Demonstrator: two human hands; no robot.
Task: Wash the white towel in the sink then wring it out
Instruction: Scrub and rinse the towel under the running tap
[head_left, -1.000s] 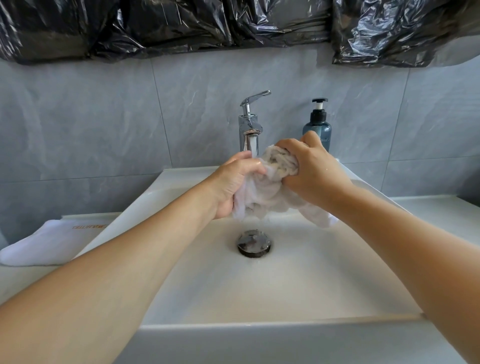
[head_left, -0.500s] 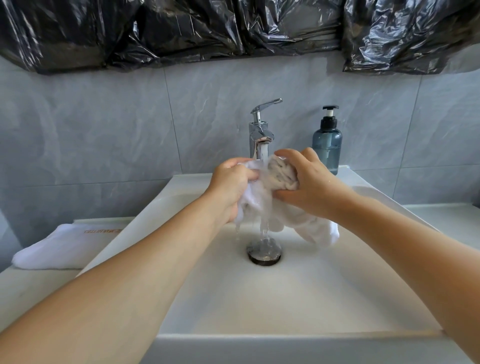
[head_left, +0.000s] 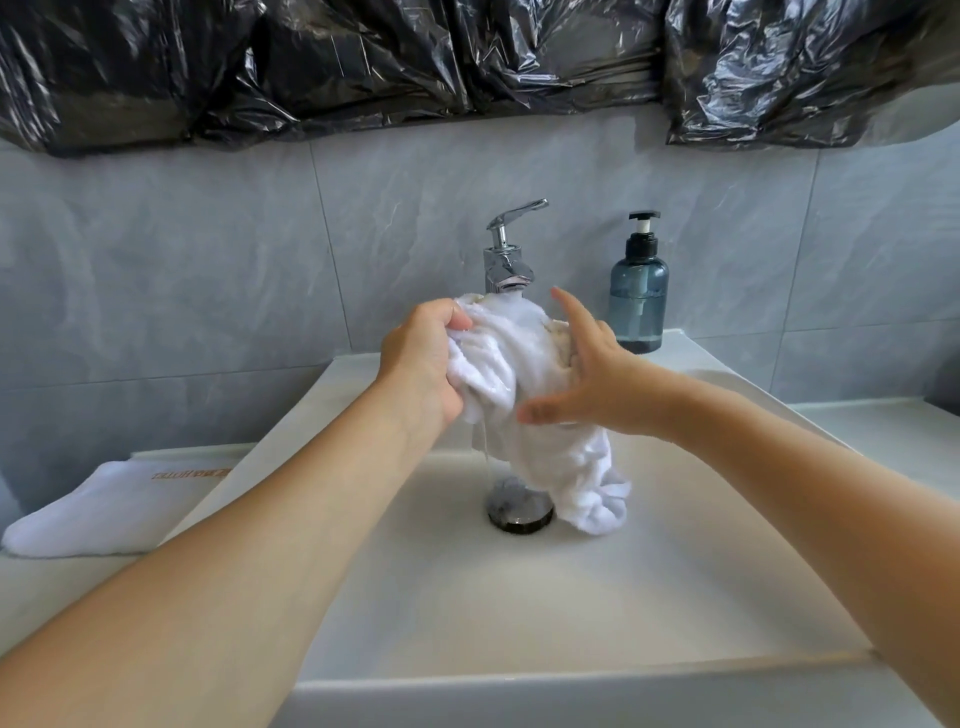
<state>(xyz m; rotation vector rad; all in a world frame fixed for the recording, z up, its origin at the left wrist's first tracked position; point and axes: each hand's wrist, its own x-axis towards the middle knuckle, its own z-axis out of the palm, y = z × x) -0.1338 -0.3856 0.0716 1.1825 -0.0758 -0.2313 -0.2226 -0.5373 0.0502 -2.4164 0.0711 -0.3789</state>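
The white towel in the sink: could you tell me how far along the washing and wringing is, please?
Done: the white towel is wet, with water trickling from it toward the drain. In hand: the left hand grips it under the faucet while the right hand, fingers spread, presses its side, so it is being washed. Left: wringing; the towel hangs bunched, not twisted.

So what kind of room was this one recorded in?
Most likely a bathroom, perhaps a hotel's. A white basin sits under a chrome tap against grey wall tiles, with a pump soap bottle on its rim and a folded towel bearing printed lettering beside it.
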